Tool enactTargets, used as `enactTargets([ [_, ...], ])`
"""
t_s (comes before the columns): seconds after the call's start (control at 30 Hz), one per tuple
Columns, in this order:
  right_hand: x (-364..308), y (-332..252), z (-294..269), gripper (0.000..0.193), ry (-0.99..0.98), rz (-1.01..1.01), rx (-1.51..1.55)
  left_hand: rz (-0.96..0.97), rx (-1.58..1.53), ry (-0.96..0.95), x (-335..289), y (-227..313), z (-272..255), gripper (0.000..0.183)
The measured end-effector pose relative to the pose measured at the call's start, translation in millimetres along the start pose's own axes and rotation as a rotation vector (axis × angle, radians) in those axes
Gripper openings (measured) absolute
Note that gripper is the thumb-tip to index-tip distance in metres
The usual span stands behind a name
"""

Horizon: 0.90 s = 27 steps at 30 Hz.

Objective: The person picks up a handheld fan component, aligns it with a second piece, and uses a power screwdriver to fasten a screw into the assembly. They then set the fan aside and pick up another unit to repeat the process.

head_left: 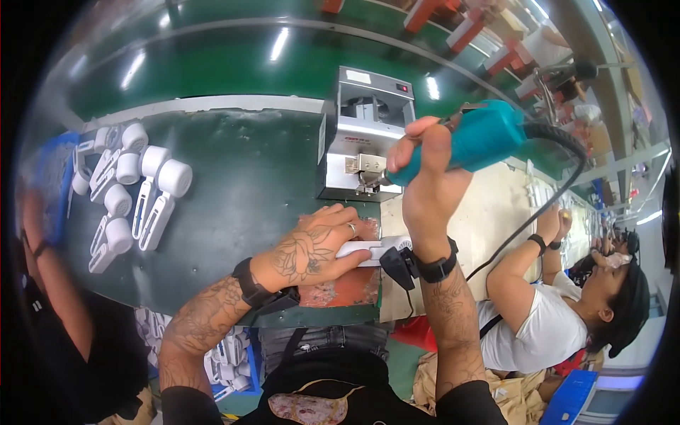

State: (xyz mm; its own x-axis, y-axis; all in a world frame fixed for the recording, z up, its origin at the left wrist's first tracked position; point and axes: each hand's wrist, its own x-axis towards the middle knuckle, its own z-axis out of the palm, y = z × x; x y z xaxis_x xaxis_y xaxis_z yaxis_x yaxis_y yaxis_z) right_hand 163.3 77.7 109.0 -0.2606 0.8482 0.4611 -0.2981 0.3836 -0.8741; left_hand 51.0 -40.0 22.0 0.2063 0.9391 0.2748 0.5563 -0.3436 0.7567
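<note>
My right hand is wrapped round a teal electric screwdriver, held level and tilted slightly down to the left. Its tip meets the pick-up point at the front of a grey metal screw feeder; whether a screw sits on the bit is too small to tell. My left hand presses a white plastic part with a round end onto a worn reddish patch of the bench. Its thumb lies along the near side and the fingers cover much of the far side.
Several white round-headed plastic parts lie on the green bench at left, beside a blue bin. More fill a crate below the edge. A black cable trails from the screwdriver. Co-workers sit at right and left.
</note>
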Motion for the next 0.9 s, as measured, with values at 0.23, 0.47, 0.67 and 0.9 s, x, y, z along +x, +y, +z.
enactTargets([
  [0.23,-7,24,4,0.039,-0.028,0.018,0.059,-0.062,0.086,0.006,1,6,-2,0.028],
  [0.47,-31,-6,-10,0.041,-0.013,0.155,0.02,-0.058,-0.009,0.06,2,1,0,0.021],
  [0.67,-56,-17,-38,0.057,-0.054,0.12,-0.036,-0.075,0.018,0.023,4,3,-2,0.02],
  [0.9,-68,-10,-44,0.056,-0.071,0.117,-0.026,-0.089,0.019,-0.014,1,6,-1,0.021],
])
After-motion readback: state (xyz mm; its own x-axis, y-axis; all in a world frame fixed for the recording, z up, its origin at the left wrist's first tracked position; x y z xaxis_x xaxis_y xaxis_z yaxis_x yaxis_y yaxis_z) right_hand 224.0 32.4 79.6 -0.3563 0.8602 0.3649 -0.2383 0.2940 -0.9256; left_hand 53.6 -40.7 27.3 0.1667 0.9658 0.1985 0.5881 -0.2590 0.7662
